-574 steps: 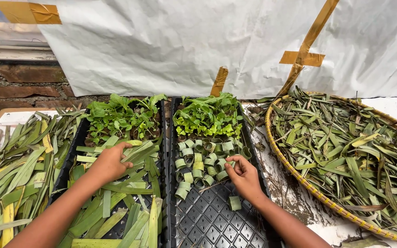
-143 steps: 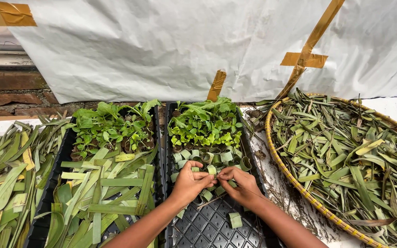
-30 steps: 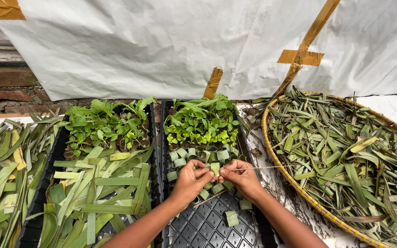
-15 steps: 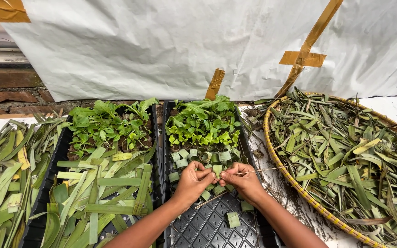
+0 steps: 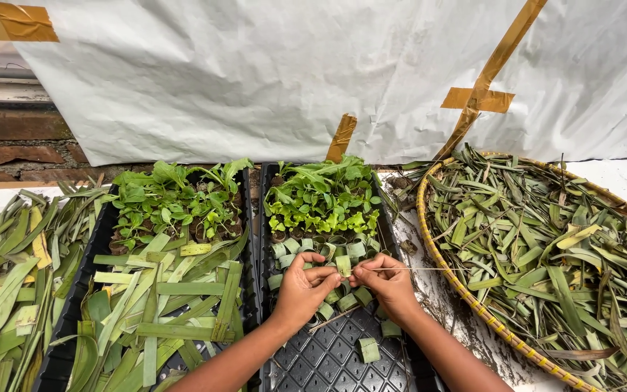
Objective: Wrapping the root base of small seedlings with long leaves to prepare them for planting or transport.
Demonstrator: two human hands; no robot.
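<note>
Both hands meet over the right-hand black seedling tray (image 5: 328, 359): the left hand (image 5: 300, 289) pinches a small rolled leaf cup (image 5: 343, 265) between thumb and fingertips, its grip narrow and closed on it. The right hand (image 5: 388, 283) nips a thin sliver stick (image 5: 419, 269) that runs out toward the woven basket (image 5: 473, 308) of leaf scraps. The cup looks light, springy and apt to unroll, so best held at the overlap; more cups (image 5: 313, 250) stand beside the seedlings (image 5: 324, 199).

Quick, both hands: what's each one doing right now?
Left hand: closed, pinching a small leaf ring.
Right hand: closed, pinching a thin stick at the ring.
</note>
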